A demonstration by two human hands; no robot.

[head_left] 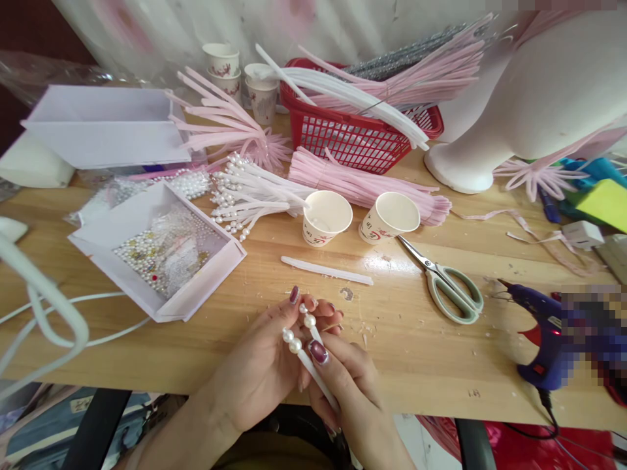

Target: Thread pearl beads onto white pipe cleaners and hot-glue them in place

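Note:
In front of me, near the table's front edge, my right hand (pixel 350 385) is closed on a white pipe cleaner (pixel 318 380). Its thumb presses on the strip, and white pearl beads (pixel 291 341) sit at the visible ends, two bead-tipped ends side by side. My left hand (pixel 262 365) curls around from the other side, thumb and fingertips at the top bead. Whether the two ends belong to one folded strip is hidden by my fingers. Beyond my hands lies a loose short white pipe cleaner (pixel 327 270).
Two paper cups (pixel 327 219) stand beyond the loose strip. Scissors (pixel 453 287) and a blue glue gun (pixel 539 333) lie to the right. A box of beads (pixel 223 267) is left, near bead-tipped white stems (pixel 264 189). Behind are pink bundles (pixel 362 179) and a red basket (pixel 337 140).

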